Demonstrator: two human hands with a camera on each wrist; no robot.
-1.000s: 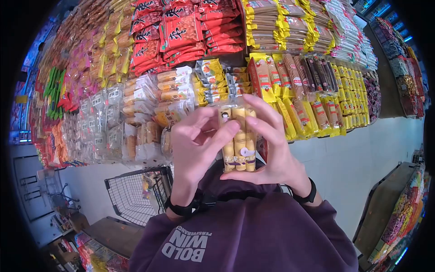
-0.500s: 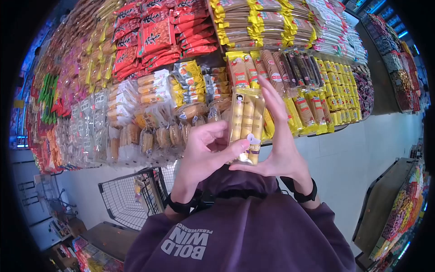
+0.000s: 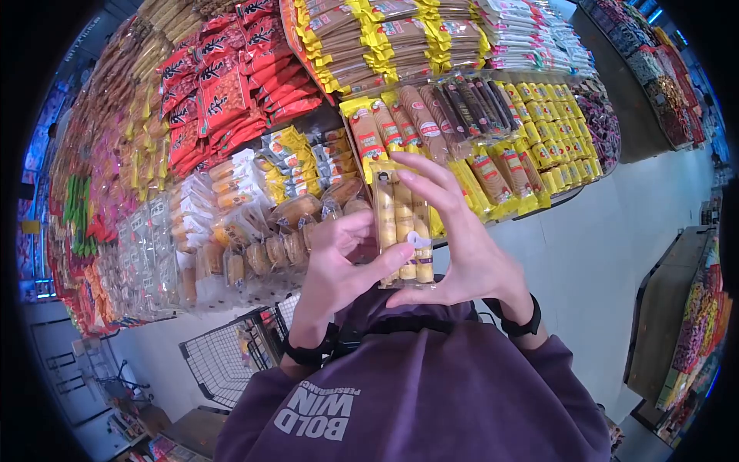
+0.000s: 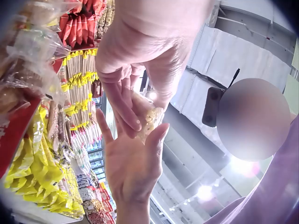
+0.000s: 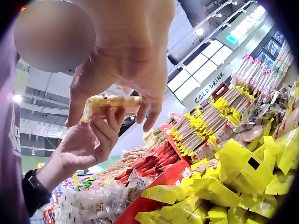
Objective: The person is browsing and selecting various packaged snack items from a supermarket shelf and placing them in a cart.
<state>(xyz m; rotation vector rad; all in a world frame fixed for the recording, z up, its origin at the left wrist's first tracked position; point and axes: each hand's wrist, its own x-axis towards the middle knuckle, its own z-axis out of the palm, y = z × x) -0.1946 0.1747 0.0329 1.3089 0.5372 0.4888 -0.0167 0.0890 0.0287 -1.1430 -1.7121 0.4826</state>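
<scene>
A clear pack of pale yellow snack rolls [image 3: 403, 219], with a small cartoon figure and dark print on it, is upright in front of my chest. My left hand [image 3: 339, 254] grips its left side, thumb across the lower front and fingers behind. My right hand [image 3: 473, 258] spans the pack's other side, thumb stretched at the bottom end and fingers reaching to the top. In the right wrist view, the left fingers support the pack [image 5: 110, 106] from below while the right hand's fingers and thumb extend loosely past its two ends.
Snack displays spread ahead: red bags [image 3: 223, 92], yellow-ended wafer packs [image 3: 431, 46], yellow packets [image 3: 554, 127] and clear-wrapped cakes [image 3: 285, 250]. A wire shopping cart [image 3: 227, 358] stands at lower left. Another display counter [image 3: 670, 308] stands to the right.
The pack first shifted right and tilted, then came back upright near the middle. My left thumb slid from its upper front to the lower part. The displays shifted left in view.
</scene>
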